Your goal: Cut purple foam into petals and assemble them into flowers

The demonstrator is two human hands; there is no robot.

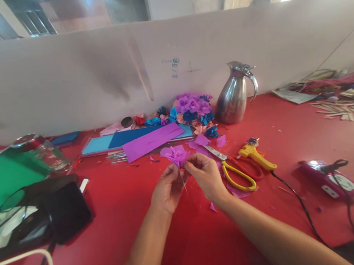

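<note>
A purple paper flower (174, 155) on a thin wire stem (184, 186) is held up over the middle of the red table. My left hand (168, 188) pinches it low, around the base and stem. From the other side, the fingertips of my right hand (206, 176) press on the flower's base. Scissors (239, 175) with one yellow and one red handle lie just right of my right hand, among purple paper scraps (221, 141). Behind the flower lies a purple paper strip (153, 142) across blue sheets.
Finished paper flowers (193, 106) are heaped by the wall, beside a steel jug (235, 95). A yellow glue gun (257, 157) and a purple power strip (332, 178) with cords lie right. At left are a phone (67, 211), a glass jar (43, 151) and a green sheet (4, 181).
</note>
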